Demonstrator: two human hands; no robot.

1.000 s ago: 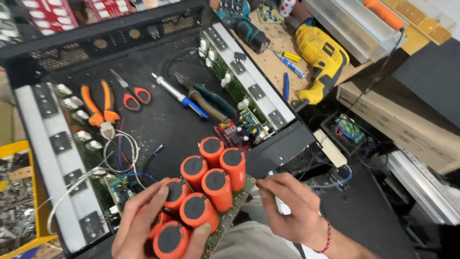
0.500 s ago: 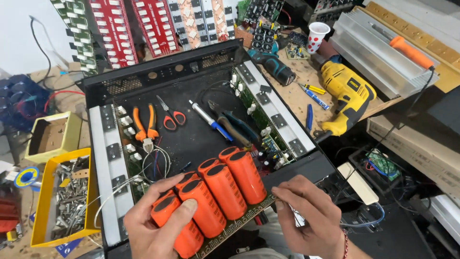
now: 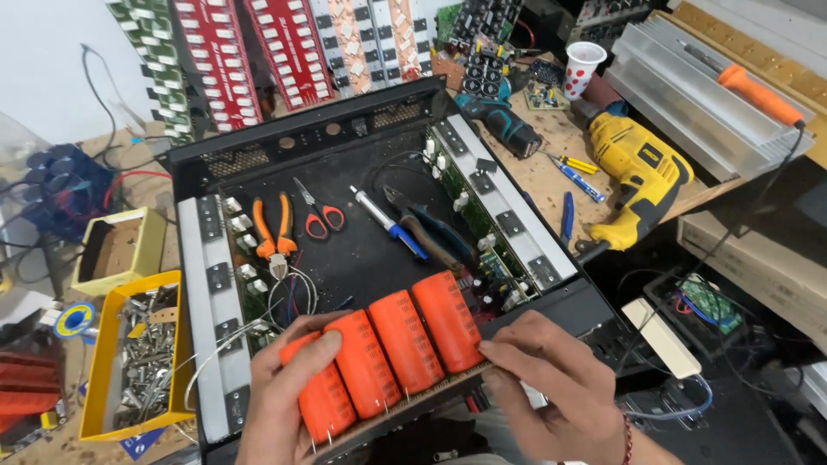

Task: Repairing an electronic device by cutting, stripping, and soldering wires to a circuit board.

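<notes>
Head view: left hand [image 3: 289,396] fingers wrap the orange capacitor bank [image 3: 388,349] while right hand [image 3: 551,387] fingers pinch its board edge, holding it tilted over the open black amplifier chassis [image 3: 345,155].

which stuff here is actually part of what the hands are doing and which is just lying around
In hand:
- orange capacitor board, gripped by left hand and right hand
- open black chassis beneath it

Lying about:
- orange pliers
- red scissors
- yellow drill
- yellow tray of screws
- paper cup
</notes>
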